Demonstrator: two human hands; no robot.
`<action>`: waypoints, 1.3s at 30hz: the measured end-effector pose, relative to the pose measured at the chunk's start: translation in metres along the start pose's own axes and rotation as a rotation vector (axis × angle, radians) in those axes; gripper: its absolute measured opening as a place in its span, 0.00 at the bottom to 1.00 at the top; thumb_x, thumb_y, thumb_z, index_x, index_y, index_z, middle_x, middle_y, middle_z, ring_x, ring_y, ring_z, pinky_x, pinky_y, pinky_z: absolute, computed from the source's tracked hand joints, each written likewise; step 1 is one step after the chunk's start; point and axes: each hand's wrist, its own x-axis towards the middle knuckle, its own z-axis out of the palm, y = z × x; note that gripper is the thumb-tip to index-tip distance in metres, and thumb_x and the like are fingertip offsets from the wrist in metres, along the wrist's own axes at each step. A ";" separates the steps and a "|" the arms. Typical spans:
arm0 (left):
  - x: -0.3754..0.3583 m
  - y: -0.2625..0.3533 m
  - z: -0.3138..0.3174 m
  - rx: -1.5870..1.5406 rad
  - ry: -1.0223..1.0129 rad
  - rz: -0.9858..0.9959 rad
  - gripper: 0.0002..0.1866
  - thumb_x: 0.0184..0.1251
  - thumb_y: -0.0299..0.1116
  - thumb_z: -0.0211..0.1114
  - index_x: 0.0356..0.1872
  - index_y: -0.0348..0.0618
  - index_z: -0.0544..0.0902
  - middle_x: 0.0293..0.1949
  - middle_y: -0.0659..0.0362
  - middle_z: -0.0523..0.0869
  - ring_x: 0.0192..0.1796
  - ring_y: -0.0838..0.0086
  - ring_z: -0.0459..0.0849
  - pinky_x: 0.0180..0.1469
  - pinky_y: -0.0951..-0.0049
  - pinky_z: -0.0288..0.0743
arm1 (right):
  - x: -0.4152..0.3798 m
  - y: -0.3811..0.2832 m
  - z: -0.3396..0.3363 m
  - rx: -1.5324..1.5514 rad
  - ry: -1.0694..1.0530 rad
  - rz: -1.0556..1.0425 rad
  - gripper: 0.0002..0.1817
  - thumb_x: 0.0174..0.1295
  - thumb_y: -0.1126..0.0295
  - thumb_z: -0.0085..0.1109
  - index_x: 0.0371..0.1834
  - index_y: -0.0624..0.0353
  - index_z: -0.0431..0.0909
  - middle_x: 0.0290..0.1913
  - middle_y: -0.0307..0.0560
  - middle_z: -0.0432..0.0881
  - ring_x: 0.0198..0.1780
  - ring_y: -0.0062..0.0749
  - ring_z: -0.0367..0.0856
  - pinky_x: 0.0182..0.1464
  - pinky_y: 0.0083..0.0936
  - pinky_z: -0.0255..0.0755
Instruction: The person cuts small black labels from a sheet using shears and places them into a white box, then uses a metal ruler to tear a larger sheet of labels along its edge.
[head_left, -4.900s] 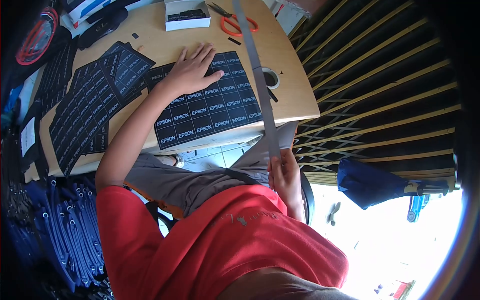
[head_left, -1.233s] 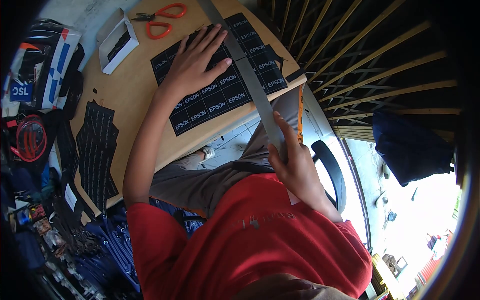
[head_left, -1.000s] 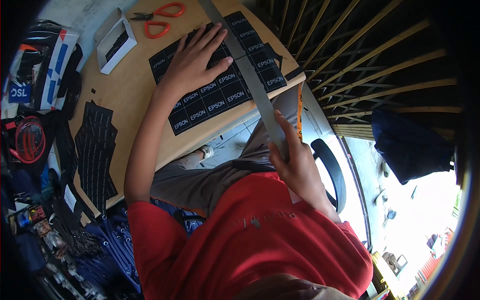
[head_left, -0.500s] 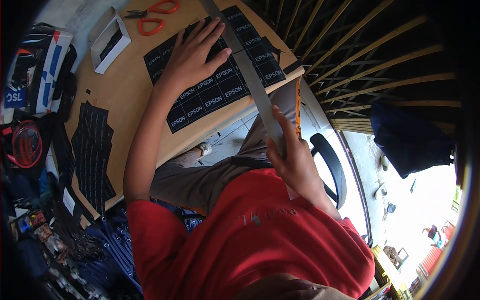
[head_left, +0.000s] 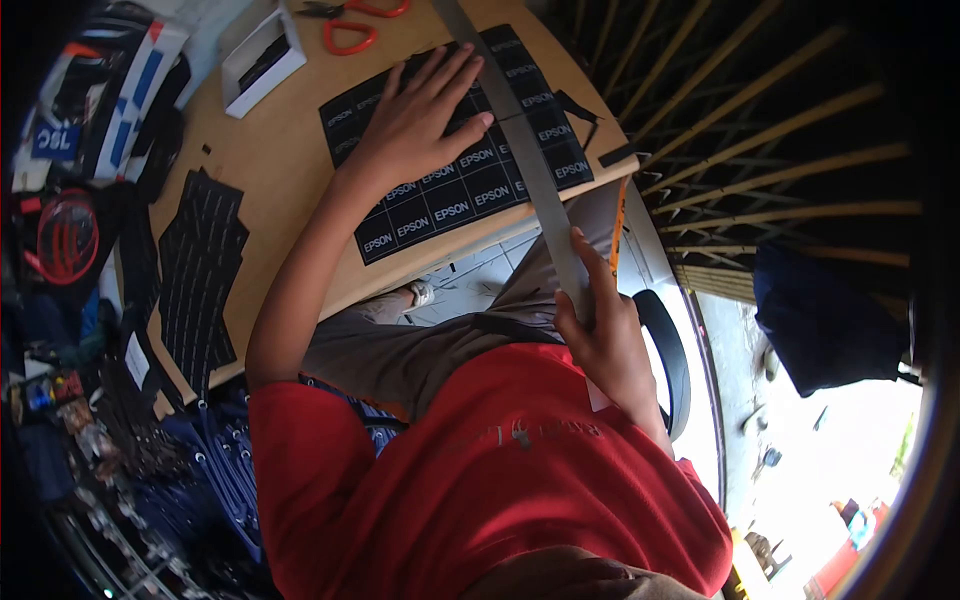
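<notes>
A black sheet (head_left: 480,196) printed with rows of white EPSON labels lies on the wooden table near its front edge. My left hand (head_left: 425,120) rests flat on it, fingers spread, the fingertips close to the left edge of a long metal ruler (head_left: 532,160). The ruler slants across the right part of the sheet and sticks out past the table edge towards me. My right hand (head_left: 608,335) grips the ruler's near end, off the table, with thumb and forefinger along its sides. A thin black strip (head_left: 580,108) lies at the sheet's right side.
Orange-handled scissors (head_left: 350,38) and a white open box (head_left: 265,75) stand at the back of the table (head_left: 280,180). Dark printed cut pieces (head_left: 200,270) are stacked at the left. A folding metal gate (head_left: 760,150) stands to the right; a black chair armrest (head_left: 665,350) is beside me.
The camera view has shifted, so the table and its things appear further right and slightly lower. Both hands keep their places on the sheet and the ruler.
</notes>
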 end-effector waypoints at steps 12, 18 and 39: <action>-0.144 -0.047 -0.038 0.096 -0.085 -0.328 0.36 0.74 0.59 0.47 0.76 0.53 0.56 0.78 0.62 0.52 0.80 0.66 0.47 0.79 0.51 0.37 | -0.029 0.012 -0.007 -0.103 -0.088 -0.078 0.37 0.60 0.80 0.58 0.74 0.61 0.56 0.41 0.59 0.85 0.24 0.26 0.79 0.27 0.23 0.73; -0.187 -0.070 -0.047 0.067 -0.060 -0.455 0.38 0.73 0.64 0.43 0.76 0.54 0.57 0.78 0.61 0.54 0.80 0.65 0.48 0.79 0.52 0.38 | -0.025 0.011 0.014 0.110 -0.288 -0.184 0.36 0.60 0.76 0.61 0.73 0.64 0.58 0.58 0.65 0.79 0.45 0.39 0.86 0.43 0.28 0.78; -0.311 -0.158 -0.073 0.165 -0.179 -1.199 0.40 0.64 0.75 0.39 0.76 0.76 0.54 0.80 0.67 0.47 0.80 0.56 0.42 0.73 0.30 0.33 | 0.023 -0.025 0.056 0.126 -0.434 -0.445 0.35 0.62 0.77 0.59 0.74 0.64 0.58 0.45 0.59 0.85 0.36 0.27 0.86 0.35 0.23 0.78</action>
